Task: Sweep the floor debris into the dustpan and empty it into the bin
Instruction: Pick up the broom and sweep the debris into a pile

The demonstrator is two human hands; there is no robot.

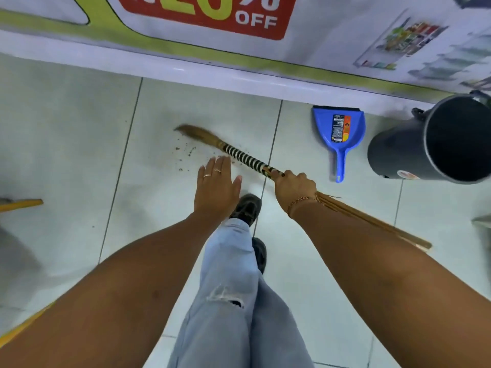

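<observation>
My right hand (293, 188) grips a stick broom (247, 158) by its black-and-white wrapped handle. Its brown bristle tip touches the pale floor tiles ahead and to the left. Small dark debris (186, 155) lies scattered on the tile just below the bristles. My left hand (216, 188) hovers flat with fingers apart, holding nothing, close to the broom's handle. A blue dustpan (338, 130) lies on the floor to the right, mouth against the wall base, handle toward me. A dark grey bin (435, 144) stands further right, its open mouth in view.
A white wall base (239, 81) with a sale banner above it runs across the far side. My legs in light jeans and dark shoes (247, 208) stand below the hands. A yellow stick (24, 204) pokes in at the left edge.
</observation>
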